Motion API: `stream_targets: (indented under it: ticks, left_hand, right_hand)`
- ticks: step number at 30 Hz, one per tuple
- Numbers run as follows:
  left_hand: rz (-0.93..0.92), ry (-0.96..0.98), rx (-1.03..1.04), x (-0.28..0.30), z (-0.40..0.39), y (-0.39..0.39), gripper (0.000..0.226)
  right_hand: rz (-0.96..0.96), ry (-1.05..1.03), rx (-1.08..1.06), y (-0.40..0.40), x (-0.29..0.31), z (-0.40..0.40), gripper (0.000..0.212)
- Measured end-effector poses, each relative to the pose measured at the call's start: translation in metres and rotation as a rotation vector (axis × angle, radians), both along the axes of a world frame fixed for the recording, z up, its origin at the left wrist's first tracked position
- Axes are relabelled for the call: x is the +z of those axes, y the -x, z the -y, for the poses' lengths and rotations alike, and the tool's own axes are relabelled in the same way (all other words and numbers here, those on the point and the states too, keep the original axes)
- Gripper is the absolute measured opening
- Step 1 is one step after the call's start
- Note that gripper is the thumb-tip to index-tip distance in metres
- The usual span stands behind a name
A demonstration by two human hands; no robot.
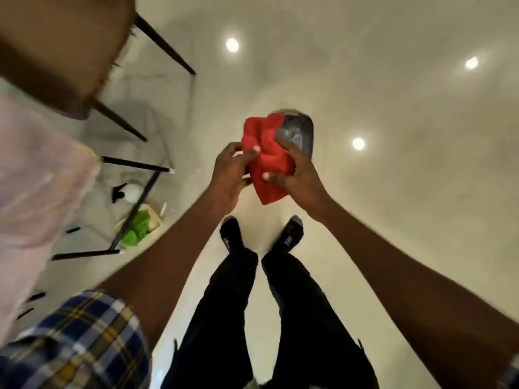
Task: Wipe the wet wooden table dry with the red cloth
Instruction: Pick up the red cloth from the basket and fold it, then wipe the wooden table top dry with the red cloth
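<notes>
At the centre of the frame you hold the red cloth (266, 155) bunched between both hands, above the pale glossy floor (393, 192). Your left hand (230, 175) pinches its left edge; your right hand (295, 169) grips its right side, fingers curled into the fabric. The brown wooden tabletop (56, 46) sits in the upper left, well apart from the cloth.

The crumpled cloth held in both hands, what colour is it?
Red, plain; the crumpled cloth shows in the head view.
</notes>
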State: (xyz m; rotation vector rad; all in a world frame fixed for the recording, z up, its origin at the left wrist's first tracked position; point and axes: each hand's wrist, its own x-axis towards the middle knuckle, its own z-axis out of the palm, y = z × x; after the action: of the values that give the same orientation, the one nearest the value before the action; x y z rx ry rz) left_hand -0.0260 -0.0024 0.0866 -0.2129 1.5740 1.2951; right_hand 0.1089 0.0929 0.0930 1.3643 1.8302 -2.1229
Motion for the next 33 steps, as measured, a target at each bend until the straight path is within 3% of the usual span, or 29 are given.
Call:
stream_targets:
  ticks: [7, 9, 13, 21, 28, 33]
  left_hand:
    - [-0.275, -0.216, 0.291, 0.204, 0.135, 0.047, 0.009]
    - [-0.349, -0.216, 0.385, 0.243, 0.176, 0.054, 0.011]
    - [-0.456, -0.224, 0.625, 0.295, 0.259, 0.066, 0.024]
    - [-0.387, -0.259, 1.031, 0.299, 0.415, 0.071, 0.042]
    - [-0.320, -0.256, 1.241, 0.284, 0.504, 0.067, 0.040]
    - [-0.279, -0.298, 1.338, 0.270, 0.526, 0.059, 0.045]
  right_hand:
    - [-0.236, 0.144, 0.249, 0.081, 0.176, 0.084, 0.088]
    - [-0.293, 0.147, 0.345, 0.106, 0.204, 0.118, 0.091]
    - [-0.393, 0.117, 0.449, 0.160, 0.253, 0.197, 0.078]
    - [-0.468, -0.190, 0.804, 0.222, 0.277, 0.359, 0.050]
    - [-0.553, -0.633, 1.353, 0.261, 0.260, 0.449, 0.099]
    - [-0.587, -0.615, 1.596, 0.276, 0.252, 0.492, 0.094]
